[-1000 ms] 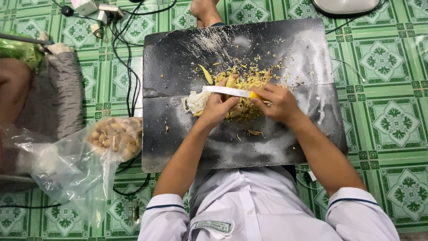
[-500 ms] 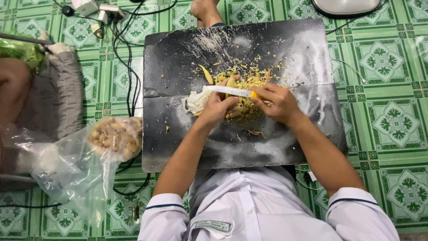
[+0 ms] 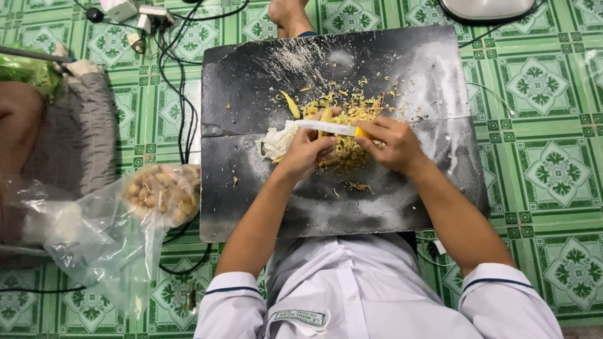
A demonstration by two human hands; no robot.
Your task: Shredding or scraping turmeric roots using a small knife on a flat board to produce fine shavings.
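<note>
A black board [image 3: 377, 194] lies on the green tiled floor in front of me. My right hand [image 3: 389, 145] grips the yellow handle of a knife [image 3: 330, 128], whose pale blade points left across my fingers. My left hand [image 3: 308, 152] holds a small yellowish piece of food against the blade, over a heap of yellow peelings [image 3: 352, 119]. A pale shredded clump [image 3: 274, 143] lies just left of my left hand. A loose yellow sliver [image 3: 289, 103] rests on the board above it.
A clear plastic bag [image 3: 107, 226] with small brown round pieces [image 3: 164, 191] lies left of the board. Black cables [image 3: 179, 94] and plugs run along the floor at the upper left. A grey cloth [image 3: 88, 138] and someone's bare foot [image 3: 289, 16] are nearby.
Both hands stay at the same spot on the board; the knife and the held piece have shifted only slightly.
</note>
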